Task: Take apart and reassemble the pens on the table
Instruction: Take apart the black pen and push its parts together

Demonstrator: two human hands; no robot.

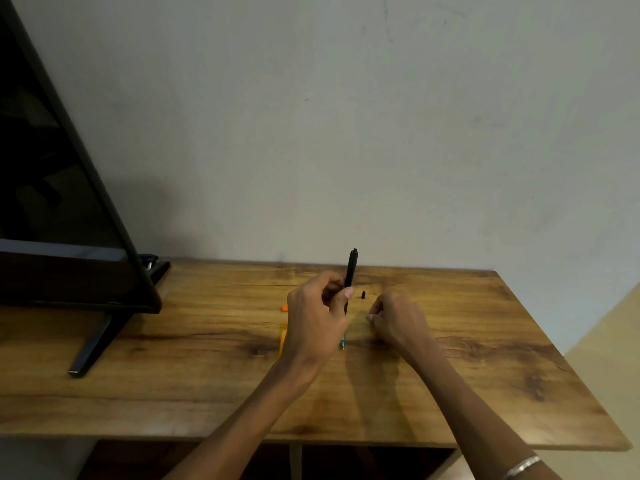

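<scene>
Left hand (317,320) fingers clamp black pen (350,271), upright. Right hand (398,318) curled on counter (485,341); contents unclear. Small black cap (363,294) nearer right.

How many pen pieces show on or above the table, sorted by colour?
Black: 2, the pen barrel gripped by the left hand and a small loose piece.
Orange or yellow: 2.
Teal: 1.
Total: 5, partly hidden by hands.

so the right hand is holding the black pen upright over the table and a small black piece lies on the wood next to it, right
Not quite: the left hand holds the black pen upright, as the head view shows. The right hand rests curled on the table. The small black piece does lie beside it.
</scene>
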